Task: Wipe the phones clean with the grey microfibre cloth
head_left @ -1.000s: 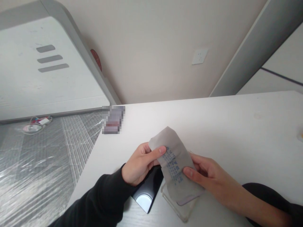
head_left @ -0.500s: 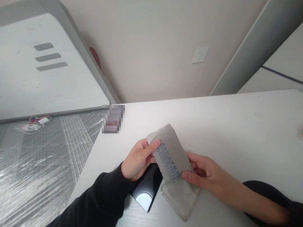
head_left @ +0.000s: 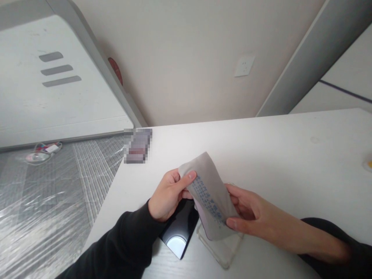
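Observation:
A thin grey cloth (head_left: pixel 210 193) with blue printed characters, like a lens-cleaning cloth, is stretched between my two hands. My left hand (head_left: pixel 171 193) pinches its upper left edge, thumb on top. At the lower right side, my right hand (head_left: pixel 247 207) grips it between thumb and fingers. A pale purplish strip shows along the cloth's lower left edge. Below my left hand lies a black smartphone (head_left: pixel 178 228) on the table, its glossy face reflecting a bright round light. Beside the phone, a clear phone case (head_left: pixel 223 255) lies partly covered by the cloth.
The white table (head_left: pixel 279 155) reaches back to a wall with a socket (head_left: pixel 245 66). A blurred-out flat item (head_left: pixel 138 146) lies at its far left corner. Left of it are a white panel (head_left: pixel 64 104), a plastic-covered striped surface (head_left: pixel 58 193) and a coiled cable (head_left: pixel 43 153).
The cloth's lower end has spread and sagged, and a purplish edge has come into view. My right hand has shifted slightly along it. The phone and case lie as before.

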A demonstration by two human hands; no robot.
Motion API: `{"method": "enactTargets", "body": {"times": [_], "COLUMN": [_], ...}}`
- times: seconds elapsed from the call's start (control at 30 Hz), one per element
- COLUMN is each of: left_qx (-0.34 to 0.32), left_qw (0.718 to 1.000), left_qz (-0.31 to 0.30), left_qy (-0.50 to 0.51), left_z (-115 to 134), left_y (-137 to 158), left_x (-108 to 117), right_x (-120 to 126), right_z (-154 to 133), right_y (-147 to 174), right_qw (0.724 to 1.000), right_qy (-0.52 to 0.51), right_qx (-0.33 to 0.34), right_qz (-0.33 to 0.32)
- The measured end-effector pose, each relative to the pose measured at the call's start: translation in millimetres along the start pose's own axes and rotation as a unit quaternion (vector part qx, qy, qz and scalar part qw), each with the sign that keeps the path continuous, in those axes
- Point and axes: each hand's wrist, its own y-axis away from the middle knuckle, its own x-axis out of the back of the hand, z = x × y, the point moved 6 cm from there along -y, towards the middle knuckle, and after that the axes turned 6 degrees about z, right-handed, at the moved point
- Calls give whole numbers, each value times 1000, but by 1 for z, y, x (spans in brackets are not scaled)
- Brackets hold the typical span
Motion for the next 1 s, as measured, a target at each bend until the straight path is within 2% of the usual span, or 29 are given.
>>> {"method": "enactTargets", "body": {"times": [0.17, 0.33, 0.5, 0.6, 0.7, 0.8, 0.9, 1.0], "left_qx": [-7, 7, 3, 18, 30, -19, -97, -107], "left_qw": [1000, 1000, 999, 998, 993, 990, 985, 985], "left_qz": [-5, -25, -42, -67, -109, -123, -83, -50], "left_qy": [-1, 17, 21, 5, -16, -61, -115, -127], "left_z": [3, 2, -2, -8, -12, -6, 4, 4], "left_y": [0, 1, 6, 11, 19, 26, 33, 37], "left_x": [1, -1, -5, -12, -21, -29, -30, -29], "right_x": [0, 11, 7, 12, 16, 17, 12, 8], "right_z": [-4, -1, -9, -19, -14, -9, -11, -11], "right_y": [-2, -5, -2, 0, -1, -2, 0, 2], "right_qw": [1000, 994, 995, 985, 980, 979, 986, 990], "right_qy": [-2, 67, 76, 112, 138, 145, 108, 85], "right_qx": [7, 8, 30, 77, 53, 15, 16, 16], "right_qz": [-7, 84, 63, 108, 137, 145, 127, 112]}}
